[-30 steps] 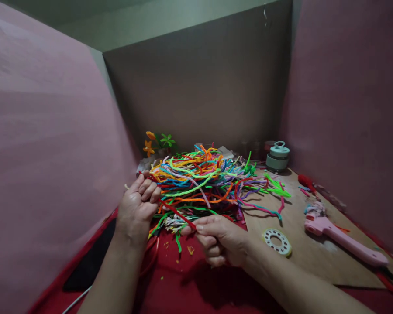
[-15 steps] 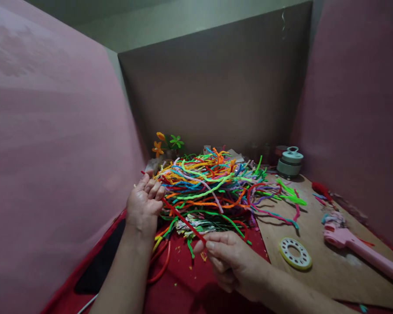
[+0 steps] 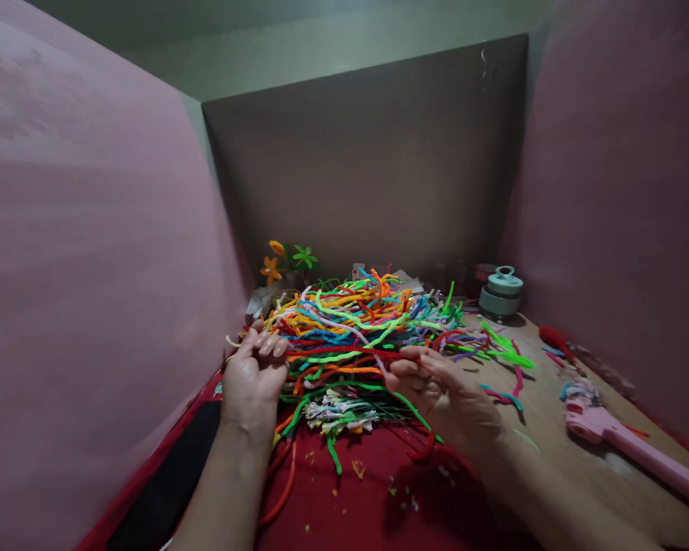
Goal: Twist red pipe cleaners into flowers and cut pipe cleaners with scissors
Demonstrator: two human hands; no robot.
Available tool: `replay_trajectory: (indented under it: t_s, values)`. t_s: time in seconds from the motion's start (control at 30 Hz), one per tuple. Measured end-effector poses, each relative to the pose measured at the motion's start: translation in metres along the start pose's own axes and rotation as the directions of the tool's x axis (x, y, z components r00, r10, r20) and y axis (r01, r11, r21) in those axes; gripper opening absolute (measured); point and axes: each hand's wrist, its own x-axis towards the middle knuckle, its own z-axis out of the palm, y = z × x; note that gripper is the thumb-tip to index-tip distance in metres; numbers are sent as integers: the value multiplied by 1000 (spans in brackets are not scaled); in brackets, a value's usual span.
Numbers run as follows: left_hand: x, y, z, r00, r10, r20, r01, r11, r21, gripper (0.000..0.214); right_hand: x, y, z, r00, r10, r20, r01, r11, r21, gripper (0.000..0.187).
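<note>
A red pipe cleaner [image 3: 344,350] runs nearly level between my two hands. My left hand [image 3: 256,367], palm up with fingers curled, holds its left end. My right hand [image 3: 442,386] pinches the other end between thumb and fingers. Just behind and under it lies a big heap of pipe cleaners [image 3: 350,310] in orange, green, blue, purple and red. In front of that heap is a bundle of thin stems with pale tips [image 3: 338,412].
Pipe-cleaner flowers [image 3: 272,270] stand at the back left. On the wooden board [image 3: 556,474] to the right lies a pink glue-gun-like tool [image 3: 602,428], with a lidded teal jar [image 3: 501,291] behind. A dark flat object [image 3: 166,490] lies left on the red cloth [image 3: 321,505].
My right hand has risen and moved right, bringing the pipe cleaner from slanting to nearly level. My right arm now covers the white-and-yellow ring. The view has shifted slightly.
</note>
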Motion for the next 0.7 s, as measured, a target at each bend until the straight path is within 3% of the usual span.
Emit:
replay_trajectory:
  t_s: [0.1,0.27,0.37,0.53,0.7]
  values:
    - [3,0,-5,1000,-14,-17,14,1000,-6,26,-4,-2,2,998,12,57,-14,999,30,32]
    - [4,3,-7,1000,1,-22,-1,1000,2,25,1,-2,0,999,10,-48,-13,997,-70,18]
    - [0,3,-4,1000,14,9,-14,1000,16,25,6,-5,-3,992,-71,-102,58,991,-125,18]
    - [-15,-13,3,989,-5,146,-30,971,239,18,6,-11,2,979,-193,-69,185,977,-107,22]
    - [-48,-40,18,953,-161,258,19,877,480,14,2,-6,9,997,-73,6,74,991,-112,17]
